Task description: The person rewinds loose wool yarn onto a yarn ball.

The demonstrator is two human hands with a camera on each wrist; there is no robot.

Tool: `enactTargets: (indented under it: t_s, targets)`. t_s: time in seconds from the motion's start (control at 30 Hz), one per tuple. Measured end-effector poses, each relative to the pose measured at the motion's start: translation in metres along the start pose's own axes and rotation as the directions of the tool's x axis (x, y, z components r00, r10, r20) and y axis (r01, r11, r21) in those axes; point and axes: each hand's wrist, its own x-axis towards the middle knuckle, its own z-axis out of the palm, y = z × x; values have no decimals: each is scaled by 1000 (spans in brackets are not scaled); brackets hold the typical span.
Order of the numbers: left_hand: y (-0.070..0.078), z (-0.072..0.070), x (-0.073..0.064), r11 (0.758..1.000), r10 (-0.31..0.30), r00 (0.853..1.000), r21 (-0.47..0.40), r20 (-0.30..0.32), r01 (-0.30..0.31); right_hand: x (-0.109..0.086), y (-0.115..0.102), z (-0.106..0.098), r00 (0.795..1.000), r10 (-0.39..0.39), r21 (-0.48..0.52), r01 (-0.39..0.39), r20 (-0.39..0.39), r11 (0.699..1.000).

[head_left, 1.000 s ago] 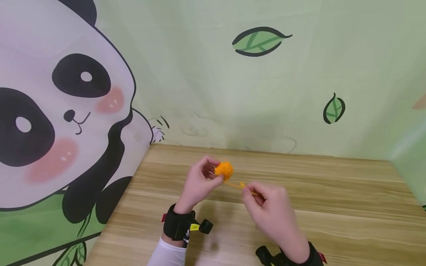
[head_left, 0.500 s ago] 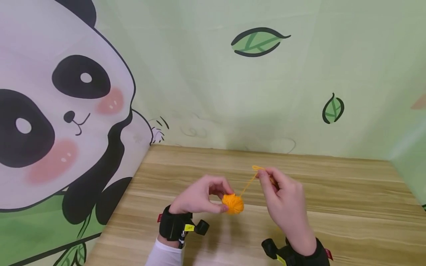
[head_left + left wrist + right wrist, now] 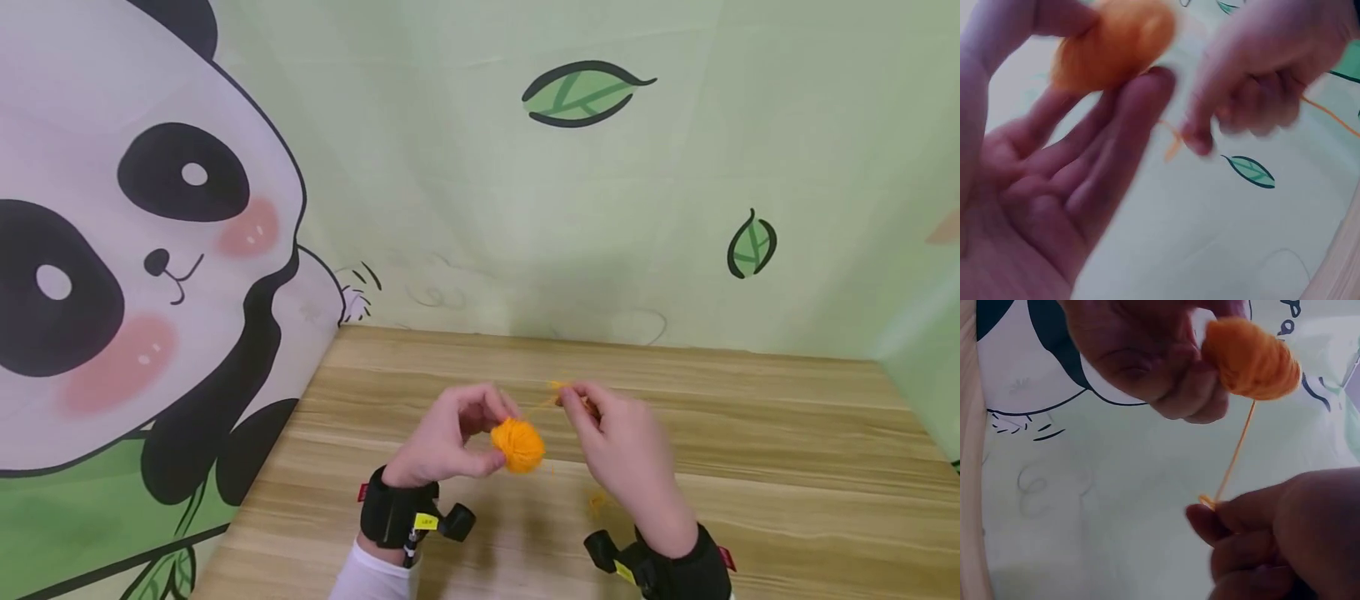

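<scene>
Between thumb and fingertips my left hand (image 3: 453, 437) holds a small ball of orange yarn (image 3: 518, 445) above the table. To its right, my right hand (image 3: 626, 454) pinches the strand of yarn (image 3: 1237, 453) between thumb and forefinger, the other fingers curled in. That strand runs taut from the ball to the pinch in the right wrist view, with a small loop poking past the fingertips. A loose tail of yarn (image 3: 1332, 115) trails out behind the right hand in the left wrist view. The left wrist view is blurred.
The wood-grain table (image 3: 780, 442) lies beneath both hands. Behind it stands a pale green backdrop (image 3: 450, 167) printed with leaves and a large panda (image 3: 225, 275). Each wrist wears a black strap with a small camera (image 3: 456, 522).
Over the second the left hand and ball dipped toward me and turned, then rose slightly. The right hand swung up and right with the strand, then came back left toward the ball.
</scene>
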Motion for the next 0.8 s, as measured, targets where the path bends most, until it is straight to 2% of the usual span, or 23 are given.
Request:
enactTargets:
  t_s: [0.07,0.1,0.13,0.17,0.2,0.27,0.33,0.37,0.4,0.43,0.47,0.5,0.53,0.6,0.67,0.73,0.8]
  targets:
    - [0,-1,0,997,39,991,-55,-131,-47,0,0,5,993,18,-14,-17,118,1000]
    - [0,-1,1,994,51,979,-85,-198,-69,0,0,7,984,21,-20,-18,175,1000]
    - [0,-2,2,990,54,962,-109,-268,-86,-1,0,10,974,16,-30,-9,226,1000]
    - [-1,-2,3,988,50,939,-122,-341,-97,-2,-1,12,963,8,-36,2,270,999]
    - [-2,-3,4,988,34,910,-126,-414,-94,-3,-2,14,951,1,-42,13,309,999]
    - [-4,-4,6,993,2,837,-97,-547,-66,-6,-4,17,928,-26,-49,48,372,998]
    - [-8,-7,7,1000,-25,756,-26,-654,10,-9,-6,16,909,-68,-33,89,412,995]
    - [-10,-9,8,998,-32,723,14,-690,57,-10,-8,15,902,-91,-17,109,423,994]
    - [-12,-10,8,993,-34,698,57,-715,106,-12,-10,13,896,-118,5,129,428,992]
    - [-14,-12,8,983,-27,684,104,-729,150,-13,-11,11,894,-150,24,154,422,988]
    - [-16,-13,7,971,-16,682,153,-731,186,-14,-13,8,895,-180,48,176,407,983]
    - [-18,-14,7,956,-4,691,200,-722,214,-15,-14,6,899,-203,68,192,388,979]
    - [-20,-14,7,942,5,709,242,-705,234,-16,-15,3,905,-221,89,203,362,975]
    - [-22,-14,6,910,12,761,323,-648,261,-16,-16,-1,922,-255,128,226,291,966]
    - [-24,-14,6,884,-11,821,378,-571,275,-15,-16,-5,939,-275,152,247,205,957]
    - [-23,-12,5,879,-67,874,386,-481,279,-14,-16,-8,952,-284,166,264,111,950]
    - [-21,-10,5,881,-134,914,377,-382,287,-12,-14,-11,958,-286,167,277,31,946]
